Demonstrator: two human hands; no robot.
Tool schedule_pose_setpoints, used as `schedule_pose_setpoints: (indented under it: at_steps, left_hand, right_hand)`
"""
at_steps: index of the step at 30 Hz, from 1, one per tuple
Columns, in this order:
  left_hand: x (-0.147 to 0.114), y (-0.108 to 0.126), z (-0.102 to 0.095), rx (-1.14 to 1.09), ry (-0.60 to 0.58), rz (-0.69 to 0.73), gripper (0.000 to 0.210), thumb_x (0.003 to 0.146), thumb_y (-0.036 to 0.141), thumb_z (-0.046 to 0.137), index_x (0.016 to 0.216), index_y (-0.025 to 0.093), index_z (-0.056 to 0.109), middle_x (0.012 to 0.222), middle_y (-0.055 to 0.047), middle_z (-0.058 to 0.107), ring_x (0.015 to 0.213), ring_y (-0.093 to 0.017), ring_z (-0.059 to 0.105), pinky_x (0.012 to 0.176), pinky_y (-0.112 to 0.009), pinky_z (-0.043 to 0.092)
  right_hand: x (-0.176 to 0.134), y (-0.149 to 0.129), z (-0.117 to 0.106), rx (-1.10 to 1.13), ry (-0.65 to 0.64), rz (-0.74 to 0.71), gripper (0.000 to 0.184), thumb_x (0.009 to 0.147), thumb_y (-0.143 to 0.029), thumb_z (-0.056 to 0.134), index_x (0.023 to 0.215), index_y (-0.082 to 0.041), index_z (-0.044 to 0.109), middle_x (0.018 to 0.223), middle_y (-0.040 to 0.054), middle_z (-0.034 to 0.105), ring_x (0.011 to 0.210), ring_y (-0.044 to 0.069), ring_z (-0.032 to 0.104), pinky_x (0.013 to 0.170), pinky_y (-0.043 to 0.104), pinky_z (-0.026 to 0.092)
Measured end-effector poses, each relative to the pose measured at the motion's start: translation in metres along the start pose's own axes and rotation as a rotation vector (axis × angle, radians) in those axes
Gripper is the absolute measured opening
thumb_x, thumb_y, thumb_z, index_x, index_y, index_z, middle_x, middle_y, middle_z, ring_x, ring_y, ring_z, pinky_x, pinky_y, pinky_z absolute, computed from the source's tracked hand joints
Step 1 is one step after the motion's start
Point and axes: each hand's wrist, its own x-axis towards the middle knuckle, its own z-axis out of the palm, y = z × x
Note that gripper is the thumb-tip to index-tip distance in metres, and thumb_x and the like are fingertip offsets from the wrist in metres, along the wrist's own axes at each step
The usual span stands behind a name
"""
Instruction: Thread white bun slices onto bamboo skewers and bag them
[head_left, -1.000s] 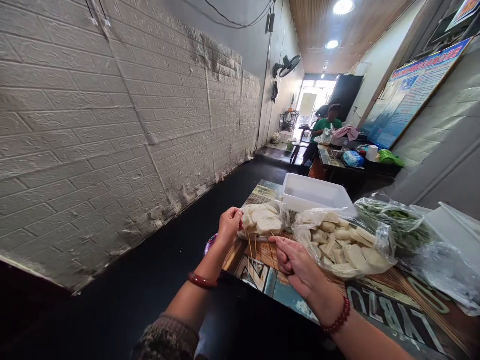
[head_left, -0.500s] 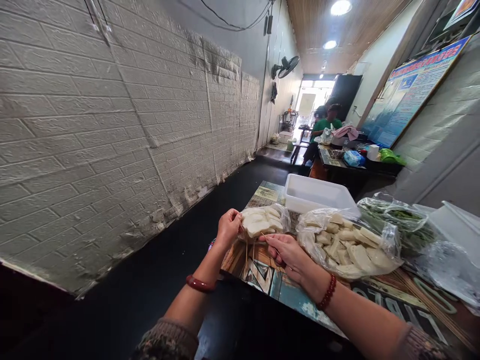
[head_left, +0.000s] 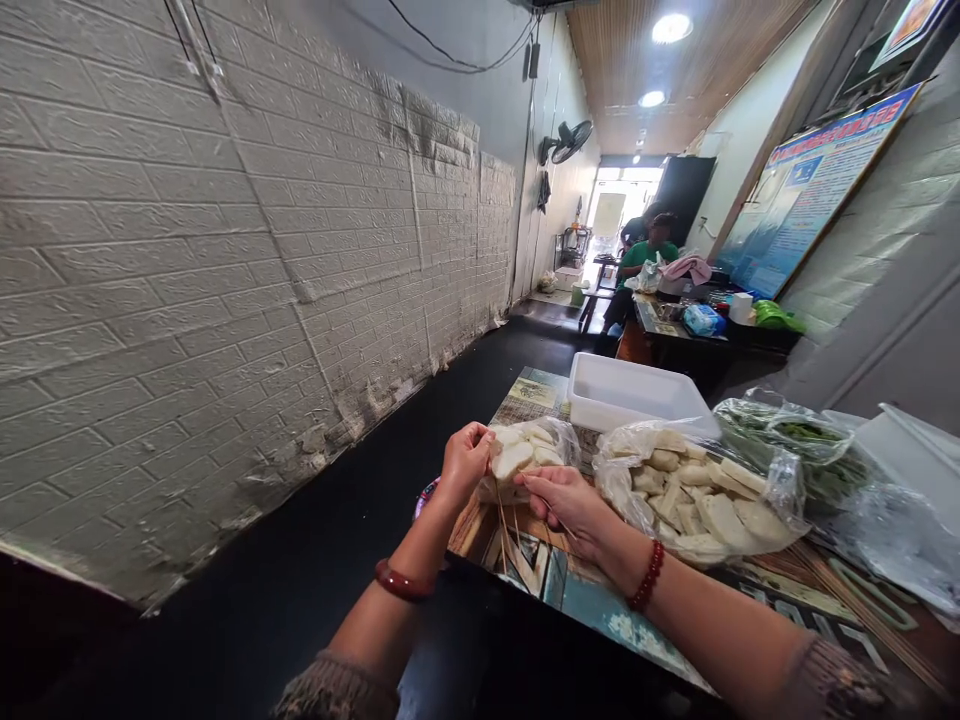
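Note:
My left hand (head_left: 465,460) pinches the edge of a pale, thick food slice (head_left: 513,460) at the left bag. My right hand (head_left: 562,500) is closed, thumb against fingers, on a thin wooden skewer that its fingers mostly hide. Its fingertips meet the slice's lower right side; whether the skewer's tip is inside the slice I cannot tell. Behind the slice lies a clear plastic bag (head_left: 568,441) with more pale slices. Below the hands, several thin skewers (head_left: 514,535) lie near the table edge. A bigger open bag of pale pieces (head_left: 694,490) sits right of my right hand.
A white plastic tub (head_left: 637,392) stands behind the bags on the patterned table (head_left: 592,595). Bagged green leaves (head_left: 795,435) and crumpled clear plastic lie at the right, beside long skewers (head_left: 874,625). Farther back, a person in green (head_left: 652,255) sits at another table.
My left hand has shifted slightly right, closer to my right hand. A single slice now stands out between my hands, in front of the bag. The skewer's point no longer shows.

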Motion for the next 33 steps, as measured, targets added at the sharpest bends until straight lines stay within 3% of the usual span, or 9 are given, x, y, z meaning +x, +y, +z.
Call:
schedule_pose_setpoints:
  at_steps: [4,9,14,16,19,21,23,26,33]
  left_hand:
    - [-0.004,0.005,-0.009,0.003,-0.032,-0.016,0.02,0.072,0.035,0.061,0.065,0.016,0.061,0.045,0.005,0.052,0.039,-0.01,0.043,0.044,-0.022,0.032]
    - [-0.01,0.006,-0.026,0.036,-0.019,-0.02,0.019,0.068,0.032,0.066,0.061,0.014,0.066,0.05,0.002,0.057,0.048,-0.011,0.047,0.051,-0.022,0.034]
    - [-0.013,0.005,-0.028,0.012,0.003,-0.027,0.018,0.067,0.032,0.068,0.061,0.015,0.065,0.048,0.004,0.054,0.047,-0.01,0.044,0.051,-0.022,0.032]
    - [-0.014,0.005,-0.027,-0.014,-0.001,-0.04,0.02,0.067,0.034,0.069,0.064,0.014,0.066,0.049,0.004,0.054,0.047,-0.009,0.044,0.05,-0.022,0.032]
    - [-0.017,0.003,-0.026,-0.068,-0.023,-0.076,0.027,0.068,0.039,0.07,0.074,0.012,0.069,0.051,0.004,0.055,0.046,-0.009,0.045,0.049,-0.022,0.033]
    - [-0.02,0.002,-0.028,-0.11,-0.023,-0.102,0.034,0.068,0.041,0.071,0.083,0.011,0.069,0.053,0.003,0.056,0.046,-0.009,0.046,0.049,-0.022,0.035]
    - [-0.022,0.001,-0.031,-0.155,0.002,-0.119,0.039,0.07,0.041,0.07,0.093,0.01,0.067,0.056,0.003,0.058,0.047,-0.009,0.049,0.05,-0.022,0.037]
    - [-0.022,0.001,-0.036,-0.213,0.046,-0.133,0.049,0.073,0.041,0.069,0.11,0.011,0.059,0.068,0.0,0.065,0.05,-0.009,0.054,0.051,-0.021,0.039]
    - [-0.024,0.009,-0.033,-0.391,0.063,-0.172,0.069,0.076,0.036,0.072,0.134,0.014,0.041,0.097,-0.01,0.072,0.053,-0.008,0.061,0.045,-0.017,0.036]
  right_hand:
    - [0.001,-0.001,0.007,-0.036,-0.03,0.039,0.014,0.083,-0.019,0.054,0.077,-0.013,0.066,0.033,-0.0095,0.047,0.026,0.004,0.027,0.031,0.017,0.014]
    - [0.004,0.004,0.0,-0.088,-0.093,0.083,0.013,0.084,-0.019,0.058,0.078,-0.013,0.068,0.031,-0.0104,0.046,0.024,0.003,0.026,0.029,0.016,0.016]
    - [0.02,0.004,-0.002,-0.143,-0.11,0.075,0.018,0.09,-0.016,0.057,0.078,-0.012,0.07,0.031,-0.0107,0.043,0.025,0.003,0.025,0.029,0.015,0.015]
    - [0.027,0.006,-0.001,-0.161,-0.077,0.063,0.018,0.094,-0.019,0.057,0.082,-0.012,0.069,0.038,-0.0104,0.047,0.027,0.003,0.029,0.03,0.015,0.02]
    - [0.033,0.013,0.002,-0.178,-0.008,0.045,0.019,0.098,-0.03,0.057,0.095,-0.013,0.065,0.068,-0.0043,0.062,0.044,0.006,0.052,0.041,0.017,0.043]
    - [0.032,0.019,0.004,-0.182,0.012,0.041,0.02,0.098,-0.032,0.058,0.097,-0.013,0.064,0.078,-0.0021,0.064,0.052,0.008,0.058,0.047,0.02,0.05]
    - [0.029,0.025,0.007,-0.176,0.009,0.036,0.019,0.098,-0.028,0.056,0.089,-0.013,0.065,0.062,-0.0053,0.061,0.041,0.006,0.049,0.039,0.017,0.04]
    - [0.02,0.03,0.01,-0.148,-0.011,0.016,0.022,0.093,-0.022,0.054,0.075,-0.014,0.065,0.035,-0.0115,0.044,0.027,0.004,0.03,0.03,0.016,0.02]
    - [-0.001,0.02,0.001,-0.106,-0.054,-0.01,0.017,0.08,-0.026,0.058,0.071,-0.015,0.066,0.028,-0.0108,0.044,0.024,0.004,0.026,0.03,0.017,0.014]
